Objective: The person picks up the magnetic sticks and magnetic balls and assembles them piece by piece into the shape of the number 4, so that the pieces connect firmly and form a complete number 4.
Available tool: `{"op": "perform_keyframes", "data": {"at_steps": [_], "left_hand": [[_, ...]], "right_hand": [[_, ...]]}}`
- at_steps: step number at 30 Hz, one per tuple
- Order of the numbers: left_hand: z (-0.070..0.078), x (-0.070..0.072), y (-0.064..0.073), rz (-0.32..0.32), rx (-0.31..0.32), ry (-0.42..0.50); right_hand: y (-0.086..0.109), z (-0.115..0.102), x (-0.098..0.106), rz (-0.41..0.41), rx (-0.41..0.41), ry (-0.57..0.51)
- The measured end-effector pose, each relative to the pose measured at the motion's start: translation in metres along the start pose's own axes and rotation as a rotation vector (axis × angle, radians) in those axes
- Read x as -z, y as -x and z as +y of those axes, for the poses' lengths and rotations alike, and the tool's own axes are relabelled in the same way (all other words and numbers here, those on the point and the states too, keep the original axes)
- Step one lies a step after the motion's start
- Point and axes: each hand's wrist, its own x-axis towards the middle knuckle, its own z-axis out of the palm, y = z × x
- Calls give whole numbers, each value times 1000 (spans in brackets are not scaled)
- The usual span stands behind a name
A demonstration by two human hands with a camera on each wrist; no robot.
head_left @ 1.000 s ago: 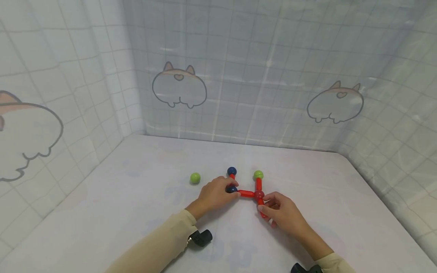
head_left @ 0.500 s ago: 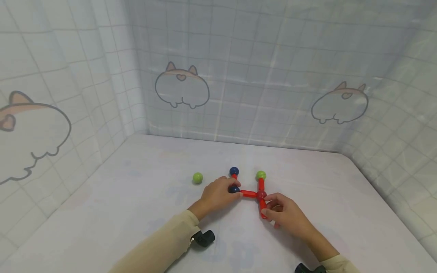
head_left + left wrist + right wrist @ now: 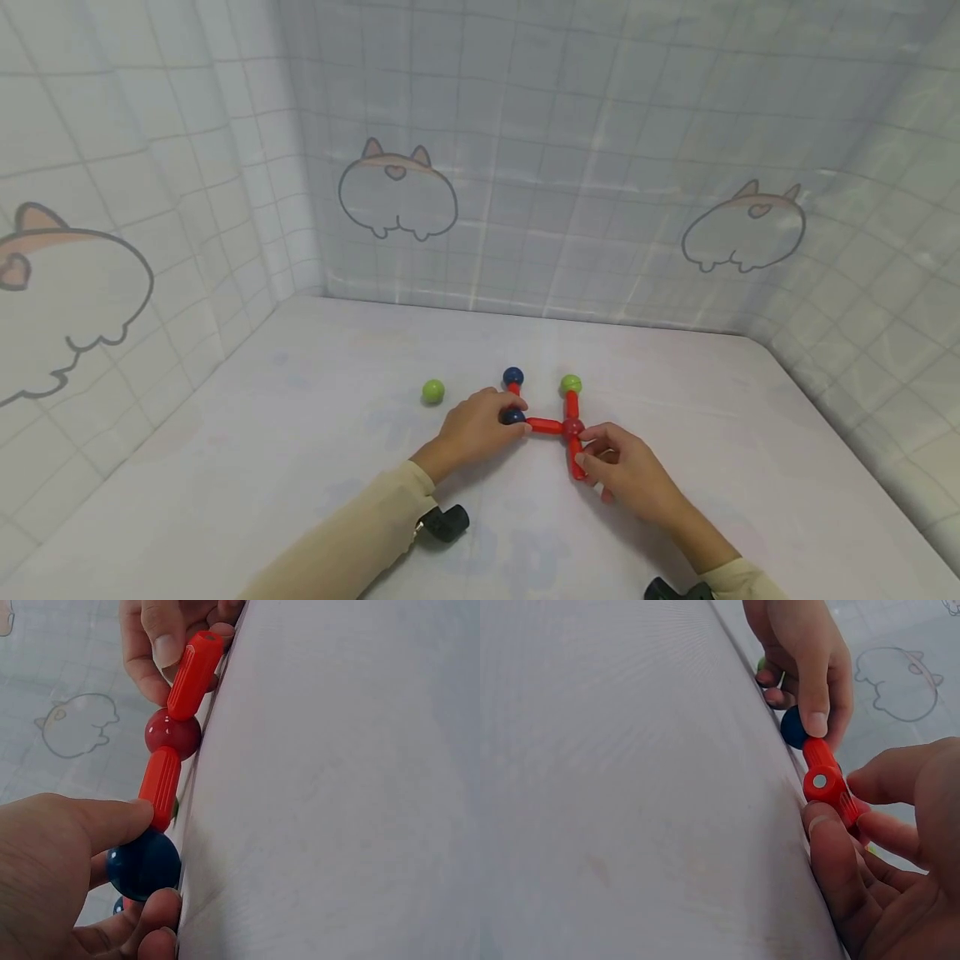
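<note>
A flat frame of grooved red magnetic rods and balls lies on the table. My left hand (image 3: pixel 480 425) grips the near blue ball (image 3: pixel 144 865), its thumb on the red rod (image 3: pixel 160 787) running across to the red ball (image 3: pixel 573 428). A second rod (image 3: pixel 572 406) leads from that red ball to a green ball (image 3: pixel 571 383) farther off. Toward me extends a third red rod (image 3: pixel 196 675), pinched by my right hand (image 3: pixel 630 471); its bare round end faces the right wrist camera. Beyond my left fingers, a partly hidden rod (image 3: pixel 513 389) bears another blue ball (image 3: pixel 513 377).
A loose green ball (image 3: pixel 432 392) lies on the white table (image 3: pixel 337 358), left of the frame. Tile-patterned curtains (image 3: pixel 555 167) with cartoon animals enclose the table's back and sides. Black devices (image 3: pixel 446 523) are strapped at both wrists.
The head view has shifted slightly. My right thumb has drawn a little to the right along the near rod's side, baring more of it. The left hand keeps its place on the blue ball.
</note>
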Motion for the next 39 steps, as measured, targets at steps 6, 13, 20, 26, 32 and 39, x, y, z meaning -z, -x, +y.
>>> {"op": "perform_keyframes", "data": {"at_steps": [6,13,20,26,32,39], "left_hand": [[1,1,3,-5,16,-5],[1,6,10,-6,8,14],[-13,17,16,39,7,70],[-30,34,22,155,16,141],[-51,52,23,290,32,230],[-72,69,20,320,68,219]], "right_hand": [[1,1,0,0,-2,-1],[1,5,0,-1,-3,-8],[1,6,0,-7,-4,-12],[1,5,0,-5,-2,-8],[0,4,0,2,-11,-6],[-3,4,3,5,-7,-30]]}}
